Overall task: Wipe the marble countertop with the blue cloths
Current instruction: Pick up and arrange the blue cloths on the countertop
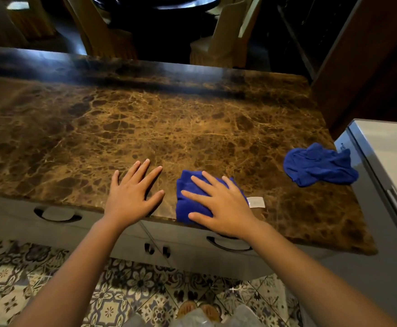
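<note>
1. the brown, gold-veined marble countertop fills the middle of the head view. my right hand lies flat, fingers spread, pressing down on a folded deep-blue cloth at the near edge. it pins the cloth rather than gripping it.
2. my left hand lies palm down with fingers spread on bare marble just beside that cloth. it holds nothing.
3. a second, crumpled blue cloth rests untouched near the right end of the counter, well apart from both hands and just beside a grey metal appliance.
4. risk: the folded cloth overhangs the front edge slightly. a stroke pulled toward me could drag it off onto the patterned tile floor.
5. risk: with a flat palm and no grip, the cloth may bunch or slide out from under the hand on a fast pass, in my judgement.
6. risk: a wide sweep to the right could push the crumpled cloth against the appliance or off the end.
7. risk: the polished stone shows glare at the far left, so missed streaks would be hard to judge from here.
8. writing: a small white tag sticks out from the folded cloth. any print on it is too small to read. faint marks on the appliance edge are also illegible.
</note>
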Demonstrator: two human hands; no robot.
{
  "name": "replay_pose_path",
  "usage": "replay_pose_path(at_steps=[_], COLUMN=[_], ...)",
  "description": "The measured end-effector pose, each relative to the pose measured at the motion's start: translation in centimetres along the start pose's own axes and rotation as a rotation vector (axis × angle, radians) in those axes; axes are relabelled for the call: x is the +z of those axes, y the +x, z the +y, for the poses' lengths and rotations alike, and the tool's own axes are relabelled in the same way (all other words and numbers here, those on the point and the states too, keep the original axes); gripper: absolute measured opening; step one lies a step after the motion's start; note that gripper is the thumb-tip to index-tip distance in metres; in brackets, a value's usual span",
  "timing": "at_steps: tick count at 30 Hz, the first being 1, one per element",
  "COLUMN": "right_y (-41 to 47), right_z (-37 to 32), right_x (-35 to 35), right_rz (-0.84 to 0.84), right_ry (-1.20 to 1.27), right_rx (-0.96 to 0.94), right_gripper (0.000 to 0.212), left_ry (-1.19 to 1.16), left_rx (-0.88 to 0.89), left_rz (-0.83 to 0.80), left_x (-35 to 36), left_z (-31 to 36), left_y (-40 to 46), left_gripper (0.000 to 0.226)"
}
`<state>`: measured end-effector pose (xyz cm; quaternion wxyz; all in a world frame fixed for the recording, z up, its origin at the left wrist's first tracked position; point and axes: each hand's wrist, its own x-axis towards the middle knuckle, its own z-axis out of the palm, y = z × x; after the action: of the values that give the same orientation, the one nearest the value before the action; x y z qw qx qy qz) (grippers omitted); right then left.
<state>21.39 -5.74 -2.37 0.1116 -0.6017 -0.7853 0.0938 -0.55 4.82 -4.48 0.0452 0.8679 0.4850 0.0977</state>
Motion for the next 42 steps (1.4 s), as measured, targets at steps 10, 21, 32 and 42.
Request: replay_pose_path(at_steps=[10,21,32,42], right_y=[-6.4,-2.7,-4.3,-9.7], right_z=[-0.4,2.1,1.2,2.3], right_x=[1.2,-4.1,-4.1,-5.4], right_rz=[0.115,0.292,0.027,0.246], right_ry=[0.047,0.323,0.001,0.152], right_rx=[-0.194,0.321,0.289,0.256], right_gripper=[0.045,0.041,0.038,0.032], left_ry=[0.006,0.001,-0.008,-0.021], left_rx=[0.007,0.009,0.011,0.014], left_rz=[-0.024,-0.046,-0.043,-0.036], left_x=[0.0,0.0,-0.1,-0.1], left_z=[-0.2,-0.2,-0.3,-0.3], left_y=[0.0,0.0,0.0,-0.1], left_gripper=[0.068,0.069,0.069,0.068])
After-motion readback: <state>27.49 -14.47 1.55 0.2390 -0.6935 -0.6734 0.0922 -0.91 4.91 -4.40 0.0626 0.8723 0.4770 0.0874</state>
